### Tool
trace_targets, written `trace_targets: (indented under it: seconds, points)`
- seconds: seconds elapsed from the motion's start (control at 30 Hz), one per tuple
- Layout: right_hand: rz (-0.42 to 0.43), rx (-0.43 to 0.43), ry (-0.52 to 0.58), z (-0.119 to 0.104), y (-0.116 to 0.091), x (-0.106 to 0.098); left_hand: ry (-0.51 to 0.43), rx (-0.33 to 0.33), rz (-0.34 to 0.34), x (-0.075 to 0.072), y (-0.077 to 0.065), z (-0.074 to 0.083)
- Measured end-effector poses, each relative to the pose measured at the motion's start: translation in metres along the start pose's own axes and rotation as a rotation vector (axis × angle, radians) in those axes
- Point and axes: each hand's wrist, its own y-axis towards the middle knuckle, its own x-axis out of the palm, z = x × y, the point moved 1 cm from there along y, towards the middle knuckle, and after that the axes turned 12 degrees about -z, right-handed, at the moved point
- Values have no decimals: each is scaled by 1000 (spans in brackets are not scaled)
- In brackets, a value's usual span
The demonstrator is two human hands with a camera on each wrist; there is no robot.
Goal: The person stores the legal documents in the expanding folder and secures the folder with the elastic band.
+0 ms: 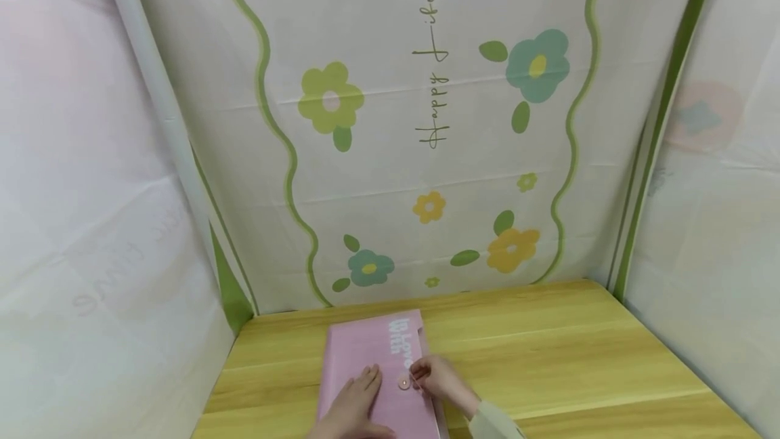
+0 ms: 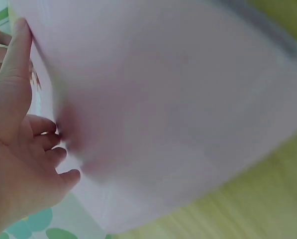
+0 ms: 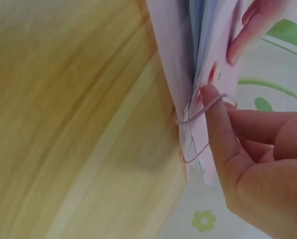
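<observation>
A pink expanding file folder [image 1: 359,344] with white lettering lies closed on the wooden table. My left hand [image 1: 356,402] rests on its cover with the fingers spread and straight. Close to the right edge of the cover sits a small round button [image 1: 403,382]. Beside that button, my right hand [image 1: 441,379] holds a thin pink elastic cord [image 3: 198,118] between thumb and fingers. In the right wrist view the cord loops out from the folder's open side, where bluish and white inner layers [image 3: 200,45] show. The left wrist view has the left fingertips pressed against the cover.
The yellow wood-grain table [image 1: 548,351] extends to the right of the folder. A white curtain [image 1: 390,175] printed with flowers hangs behind it, and pale cloth walls [image 1: 91,222] stand at both sides.
</observation>
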Motion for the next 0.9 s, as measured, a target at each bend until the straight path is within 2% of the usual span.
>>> trace_targets:
  seconds: [0.13, 0.27, 0.43, 0.53, 0.7, 0.9]
  points:
    - [3, -8, -17, -2, 3, 1, -4, 9, -34, -4, -2, -5]
    - [21, -5, -112, -5, 8, 2, 7, 11, -41, -6, -1, -4]
    - [81, -62, -376, -7, 14, 7, 44, 9, -33, -4, 0, -2]
    - [108, -100, -499, -4, 18, 13, 62, 13, -22, 0, 0, -3]
    - [100, -156, -594, -2, 25, 16, 70, 13, -2, 3, 0, -4]
    - [37, -191, -682, -9, 30, 14, 68, 13, 19, 1, 0, -4]
